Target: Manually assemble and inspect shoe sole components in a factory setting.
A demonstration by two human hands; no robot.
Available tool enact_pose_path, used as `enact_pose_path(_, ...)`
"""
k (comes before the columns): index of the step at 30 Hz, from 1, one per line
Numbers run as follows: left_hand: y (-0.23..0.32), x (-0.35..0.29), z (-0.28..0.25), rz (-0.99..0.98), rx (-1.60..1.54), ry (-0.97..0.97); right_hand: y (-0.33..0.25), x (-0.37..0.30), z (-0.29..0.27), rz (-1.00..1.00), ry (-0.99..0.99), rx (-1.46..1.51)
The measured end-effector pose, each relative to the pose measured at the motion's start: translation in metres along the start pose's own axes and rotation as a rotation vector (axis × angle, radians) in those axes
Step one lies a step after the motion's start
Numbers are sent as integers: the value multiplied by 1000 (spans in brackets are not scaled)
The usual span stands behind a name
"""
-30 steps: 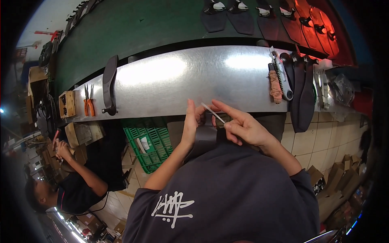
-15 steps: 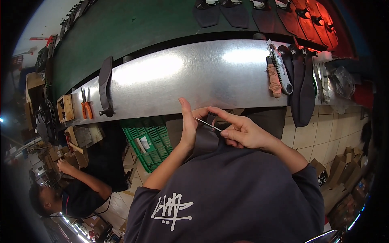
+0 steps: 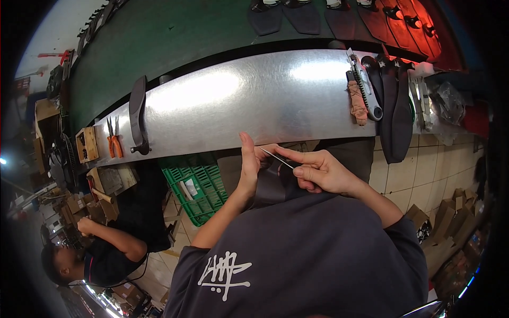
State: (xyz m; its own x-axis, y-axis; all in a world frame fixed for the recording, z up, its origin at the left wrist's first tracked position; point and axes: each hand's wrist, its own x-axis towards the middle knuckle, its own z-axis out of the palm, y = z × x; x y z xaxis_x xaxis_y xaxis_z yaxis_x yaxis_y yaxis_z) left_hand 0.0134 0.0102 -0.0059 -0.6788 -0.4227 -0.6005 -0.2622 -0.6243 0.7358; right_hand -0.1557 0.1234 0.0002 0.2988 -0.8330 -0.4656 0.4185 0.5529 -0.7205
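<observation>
My right hand (image 3: 321, 172) pinches a thin, straight metal tool (image 3: 278, 158) between thumb and fingers. Its tip points up and left to the fingers of my left hand (image 3: 250, 167). The left thumb stands straight up, while the left fingers bend behind a dark, smooth piece (image 3: 270, 192) held low against my shirt. A small pinkish mark shows on that piece near the tool. The left fingertips are partly hidden, and the right forefinger reaches over to touch them.
On the metal bench (image 3: 212, 116) lie orange-handled pliers (image 3: 114, 144), a dark curved part (image 3: 138, 114), a utility knife (image 3: 372, 93), a cloth-wrapped tool (image 3: 358, 103) and several dark blade-shaped parts (image 3: 395, 116). A green crate (image 3: 199, 193) stands below. At left sits another person (image 3: 116, 244).
The metal tool has tilted steeper, and its tip sits slightly higher and farther right. Both hands have shifted slightly down and right. The other person's hand has moved lower.
</observation>
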Motion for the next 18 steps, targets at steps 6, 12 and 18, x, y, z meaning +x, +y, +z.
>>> enact_pose_path(6, -9, 8, -16, -5, -19, -120, 1, 2, -3, 52, 29, 76)
enact_pose_path(12, 0, -3, -26, 97, 71, -242, 1, 7, -2, 28, 2, 222)
enact_pose_path(18, 66, -37, -67, 512, 421, 110, -19, 3, -10, -174, 175, 274)
